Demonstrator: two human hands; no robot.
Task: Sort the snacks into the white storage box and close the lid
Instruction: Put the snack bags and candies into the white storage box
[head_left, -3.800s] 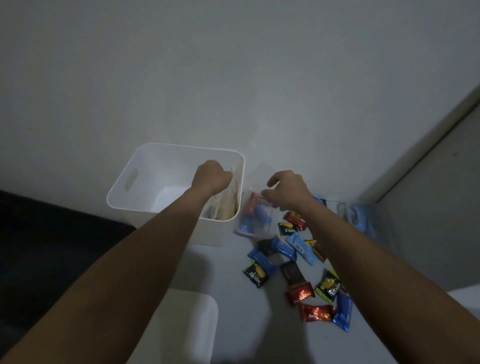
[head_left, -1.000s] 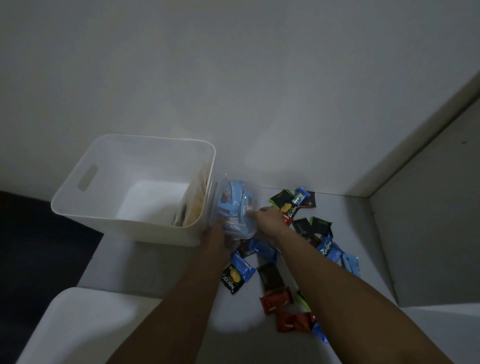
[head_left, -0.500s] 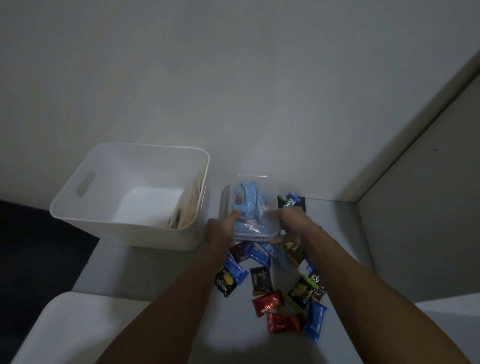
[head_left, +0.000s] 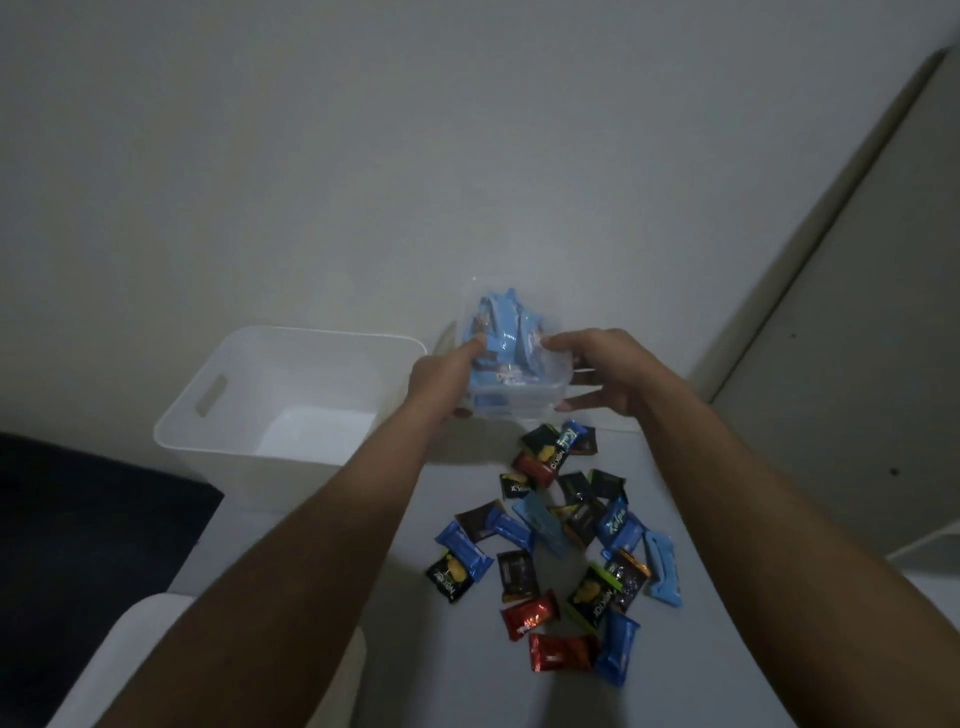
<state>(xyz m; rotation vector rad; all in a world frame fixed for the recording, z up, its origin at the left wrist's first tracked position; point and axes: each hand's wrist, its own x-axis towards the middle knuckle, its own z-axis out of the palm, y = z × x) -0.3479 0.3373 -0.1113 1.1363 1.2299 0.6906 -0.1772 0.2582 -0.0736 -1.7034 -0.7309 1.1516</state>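
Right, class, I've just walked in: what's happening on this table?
A person holds a clear tub of light-blue packets in both hands, left hand and right hand, lifted beside the open white storage box. Many wrapped snacks lie loose on the table, not yet sorted.

White storage box (head_left: 291, 395) open, upright; snacks (head_left: 561, 545) scattered beside.

The storage box (head_left: 291, 395) is plain white, and the little clear tub (head_left: 511, 364) is stuffed with light blue packets (head_left: 501, 332). Loose snacks (head_left: 561, 540) on the pale counter (head_left: 467, 675) are red, blue, dark brown, plus black ones with green edges and yellow print.
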